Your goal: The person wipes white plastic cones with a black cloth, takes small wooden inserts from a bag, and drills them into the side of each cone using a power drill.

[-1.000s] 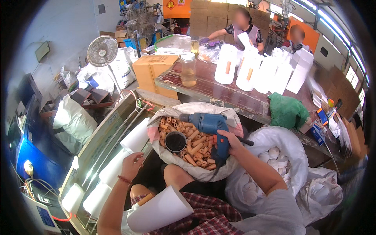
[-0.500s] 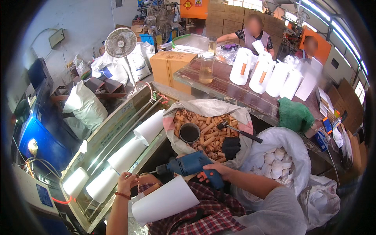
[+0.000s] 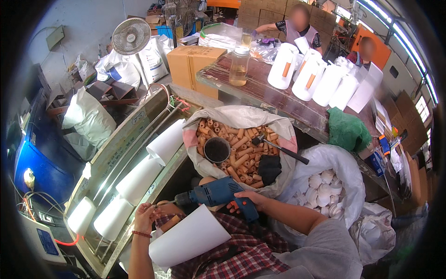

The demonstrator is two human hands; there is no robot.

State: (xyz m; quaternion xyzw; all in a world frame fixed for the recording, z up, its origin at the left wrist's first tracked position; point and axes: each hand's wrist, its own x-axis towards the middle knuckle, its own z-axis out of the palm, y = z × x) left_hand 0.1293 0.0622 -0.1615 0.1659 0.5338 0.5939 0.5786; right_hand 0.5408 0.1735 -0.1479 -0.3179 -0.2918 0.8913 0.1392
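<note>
My right hand (image 3: 251, 201) grips the handle of a blue power drill (image 3: 214, 191), its fingers around the trigger area. The drill lies level over my lap, with its black chuck and thin bit toward the left. At the bit's tip, my left hand (image 3: 146, 215) is closed in a pinch; whatever it holds is too small to make out. Below the drill a white tapered cylinder (image 3: 190, 237) rests on its side across my lap, on a red checked cloth (image 3: 232, 260). A tan wooden handle (image 3: 171, 223) shows along the cylinder's upper left side.
A sack of wooden handles (image 3: 239, 151) stands ahead, with a dark cup (image 3: 217, 149) and a hammer (image 3: 283, 151) on top. White round parts (image 3: 324, 190) fill a bag at right. White cylinders (image 3: 139, 179) lie on a wooden trough at left. Two people sit beyond the table (image 3: 260, 90).
The surroundings have shifted a little to the left and mostly upward in view. My hands, the drill and the cylinder keep nearly the same arrangement.
</note>
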